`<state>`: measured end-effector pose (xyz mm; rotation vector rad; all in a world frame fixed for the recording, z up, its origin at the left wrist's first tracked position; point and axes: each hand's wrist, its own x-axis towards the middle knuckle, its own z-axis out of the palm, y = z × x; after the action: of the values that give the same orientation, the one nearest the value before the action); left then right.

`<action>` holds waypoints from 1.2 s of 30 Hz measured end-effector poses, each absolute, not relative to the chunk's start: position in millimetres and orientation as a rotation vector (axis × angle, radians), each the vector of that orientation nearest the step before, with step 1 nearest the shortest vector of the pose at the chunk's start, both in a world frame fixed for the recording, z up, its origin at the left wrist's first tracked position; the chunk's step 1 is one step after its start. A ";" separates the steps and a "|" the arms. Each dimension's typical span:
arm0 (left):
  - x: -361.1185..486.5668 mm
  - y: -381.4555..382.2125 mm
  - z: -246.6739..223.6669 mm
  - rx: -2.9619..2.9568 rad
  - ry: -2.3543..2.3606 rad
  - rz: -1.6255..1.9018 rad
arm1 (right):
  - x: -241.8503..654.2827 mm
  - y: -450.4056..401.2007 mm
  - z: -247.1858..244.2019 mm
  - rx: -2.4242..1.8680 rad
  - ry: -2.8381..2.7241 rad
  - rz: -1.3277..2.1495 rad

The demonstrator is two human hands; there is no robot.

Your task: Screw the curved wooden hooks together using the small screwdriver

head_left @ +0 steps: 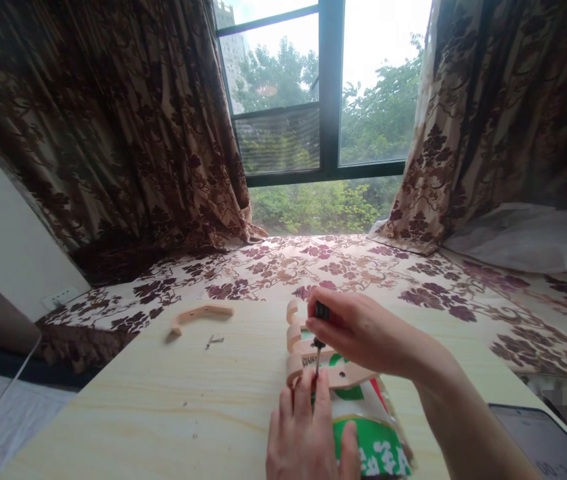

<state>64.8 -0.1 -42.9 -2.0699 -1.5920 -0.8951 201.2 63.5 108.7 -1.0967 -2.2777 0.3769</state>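
Pale wood-grain table point(163, 407) stood before window point(330, 87). Right hand point(358, 327) gripped black-handled screwdriver point(321, 311) upright; left hand point(300, 430) had fingers near its tip by curved wooden hook point(353, 375), grip unclear.

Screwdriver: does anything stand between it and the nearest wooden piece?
Nothing visible blocks the shaft of the screwdriver from above. At its lower end, fingertips of the left hand crowd close on the near side, by the wooden piece; whether the tip touches it cannot be told.
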 end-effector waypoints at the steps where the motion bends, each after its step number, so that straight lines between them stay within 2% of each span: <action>1: 65.5 -0.4 -42.2 -2.076 -1.594 -0.911 | 201.2 64.1 108.3 -1.105 -2.258 0.383; 6: 66.1 -0.7 -39.5 -2.102 -1.589 -0.933 | 200.9 66.2 106.7 -1.214 -2.191 0.339; 12: 66.0 -1.1 -41.3 -2.100 -1.597 -0.932 | 205.2 66.7 106.9 -1.066 -2.240 0.419; 18: 63.6 -0.2 -43.1 -2.089 -1.573 -0.861 | 202.3 68.9 104.8 -1.217 -2.204 0.348; 24: 58.2 0.5 -41.4 -2.119 -1.517 -0.788 | 200.6 64.6 107.8 -1.106 -2.279 0.375; 30: 61.1 -0.2 -44.0 -2.102 -1.553 -0.826 | 200.9 67.2 105.2 -1.217 -2.221 0.340; 36: 59.4 -0.3 -39.8 -2.110 -1.502 -0.812 | 204.1 63.6 109.0 -1.097 -2.284 0.405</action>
<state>59.4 -0.3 -39.8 -2.1099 -1.5018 -0.8115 204.1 63.6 109.0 -1.0969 -2.2838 0.4049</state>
